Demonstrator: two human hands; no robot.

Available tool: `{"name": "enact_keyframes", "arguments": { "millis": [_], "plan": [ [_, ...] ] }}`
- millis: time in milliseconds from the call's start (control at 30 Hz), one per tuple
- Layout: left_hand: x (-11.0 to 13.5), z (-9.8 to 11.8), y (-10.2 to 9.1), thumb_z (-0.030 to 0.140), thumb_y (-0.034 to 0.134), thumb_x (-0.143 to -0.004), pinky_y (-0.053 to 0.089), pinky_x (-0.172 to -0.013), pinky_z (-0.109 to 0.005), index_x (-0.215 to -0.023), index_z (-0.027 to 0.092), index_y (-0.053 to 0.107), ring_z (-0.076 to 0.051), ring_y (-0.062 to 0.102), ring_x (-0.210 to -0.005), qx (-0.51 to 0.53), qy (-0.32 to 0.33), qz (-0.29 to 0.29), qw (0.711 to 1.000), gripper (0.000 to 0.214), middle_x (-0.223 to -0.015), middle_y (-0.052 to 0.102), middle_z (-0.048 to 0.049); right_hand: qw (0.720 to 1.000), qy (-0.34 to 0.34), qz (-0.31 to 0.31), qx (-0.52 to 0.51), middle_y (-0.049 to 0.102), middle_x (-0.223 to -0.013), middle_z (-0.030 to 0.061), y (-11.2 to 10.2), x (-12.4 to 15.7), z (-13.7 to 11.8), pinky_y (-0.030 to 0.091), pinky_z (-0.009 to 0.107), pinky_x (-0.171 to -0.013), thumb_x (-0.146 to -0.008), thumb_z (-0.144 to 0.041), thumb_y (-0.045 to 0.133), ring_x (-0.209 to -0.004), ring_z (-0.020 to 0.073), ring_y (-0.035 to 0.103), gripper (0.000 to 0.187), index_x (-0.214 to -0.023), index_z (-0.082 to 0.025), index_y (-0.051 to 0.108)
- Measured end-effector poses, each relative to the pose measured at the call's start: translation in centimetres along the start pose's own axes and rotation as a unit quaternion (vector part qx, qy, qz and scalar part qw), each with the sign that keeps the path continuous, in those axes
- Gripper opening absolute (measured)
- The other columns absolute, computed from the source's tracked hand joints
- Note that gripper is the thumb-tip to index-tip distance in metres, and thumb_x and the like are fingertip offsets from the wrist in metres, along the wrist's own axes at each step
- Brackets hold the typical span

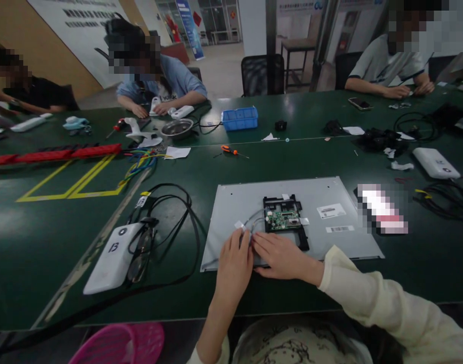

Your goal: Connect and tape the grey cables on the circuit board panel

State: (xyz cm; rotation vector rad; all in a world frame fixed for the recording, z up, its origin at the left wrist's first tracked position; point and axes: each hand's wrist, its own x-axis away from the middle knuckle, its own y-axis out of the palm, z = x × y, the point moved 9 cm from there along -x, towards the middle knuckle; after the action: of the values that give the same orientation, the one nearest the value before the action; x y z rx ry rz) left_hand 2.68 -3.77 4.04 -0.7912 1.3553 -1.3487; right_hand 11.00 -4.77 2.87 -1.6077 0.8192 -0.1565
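Note:
A flat grey metal display panel [237, 202] lies back side up in front of me. On it sits a black plastic bracket [304, 238] carrying a green circuit board [282, 219]. Thin grey cables [255, 216] curve from the board's left side to my fingertips. My left hand [234, 260] is closed, its fingers pinching at the cable over the panel's lower left. Against it, my right hand [282, 255] has its fingertips pressed together at the same cable, below the bracket. A small white tape piece [239, 225] shows just above the left fingers. The exact spot between the fingertips is hidden.
Left of the panel lie a white power bank [112, 258] marked 13, black cables [191, 217] and glasses [142, 258]. A phone [383, 210] is at its right. Beyond are an orange screwdriver [231, 150] and a blue basket [239, 119]. Other people sit across the table.

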Motion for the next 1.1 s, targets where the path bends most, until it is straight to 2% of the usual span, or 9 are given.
{"name": "enact_keyframes", "arguments": {
  "millis": [233,567,767,900,1000,1100],
  "plan": [
    [-1.6,0.0,0.1,0.018,0.043,-0.090,0.046,-0.099,-0.045,-0.134,0.017,0.046,-0.029,0.051,-0.122,-0.044,0.038,-0.044,0.997,0.045,-0.134,0.052,-0.0146,1.000,0.003,0.012,-0.003,0.056,-0.132,0.0234,0.0,-0.6,0.8,0.043,0.043,-0.103,-0.089,-0.049,0.051,-0.126,0.0308,0.050,0.060,-0.125,-0.001,0.055],
    [-5.0,-0.3,1.0,0.017,0.040,-0.089,0.042,-0.102,-0.044,-0.137,0.013,0.044,-0.029,0.046,-0.129,-0.062,0.040,-0.074,0.994,0.048,-0.140,0.048,-0.0178,0.999,0.024,0.024,-0.029,0.056,-0.131,0.0248,0.2,-2.2,3.2,0.042,0.045,-0.104,-0.083,-0.048,0.060,-0.126,0.0312,0.049,0.065,-0.127,-0.002,0.053],
    [-5.1,-1.1,1.6,0.019,0.039,-0.090,0.036,-0.108,-0.046,-0.138,0.010,0.041,-0.029,0.041,-0.134,-0.032,0.046,-0.064,0.996,0.049,-0.144,0.043,-0.0187,0.999,0.030,0.036,-0.020,0.055,-0.132,0.0255,0.1,-2.8,3.4,0.042,0.044,-0.105,-0.084,-0.048,0.058,-0.125,0.0319,0.050,0.065,-0.127,0.000,0.053],
    [-5.5,-2.1,1.8,0.021,0.039,-0.089,0.036,-0.108,-0.046,-0.143,0.010,0.032,-0.029,0.039,-0.136,0.006,0.030,-0.084,0.996,0.055,-0.146,0.040,-0.0196,0.999,0.027,0.034,-0.015,0.056,-0.130,0.0267,0.3,-2.7,3.4,0.042,0.043,-0.106,-0.085,-0.051,0.056,-0.125,0.0324,0.050,0.067,-0.125,0.002,0.054],
    [-7.2,-2.6,0.7,0.023,0.044,-0.088,0.039,-0.105,-0.047,-0.145,0.012,0.026,-0.030,0.039,-0.135,0.041,0.017,-0.089,0.995,0.062,-0.147,0.038,-0.0202,0.999,0.033,0.020,-0.015,0.055,-0.132,0.0261,0.6,-2.6,3.5,0.042,0.044,-0.105,-0.086,-0.053,0.054,-0.126,0.0327,0.050,0.067,-0.127,0.001,0.054],
    [-10.5,-2.1,-0.5,0.023,0.046,-0.087,0.037,-0.107,-0.047,-0.144,0.014,0.029,-0.029,0.038,-0.136,0.079,0.041,-0.059,0.994,0.060,-0.146,0.040,-0.0178,0.999,0.039,0.005,-0.018,0.053,-0.134,0.0257,0.7,-2.6,3.6,0.043,0.045,-0.104,-0.086,-0.053,0.053,-0.127,0.0330,0.049,0.068,-0.129,0.000,0.052]
  ]
}}
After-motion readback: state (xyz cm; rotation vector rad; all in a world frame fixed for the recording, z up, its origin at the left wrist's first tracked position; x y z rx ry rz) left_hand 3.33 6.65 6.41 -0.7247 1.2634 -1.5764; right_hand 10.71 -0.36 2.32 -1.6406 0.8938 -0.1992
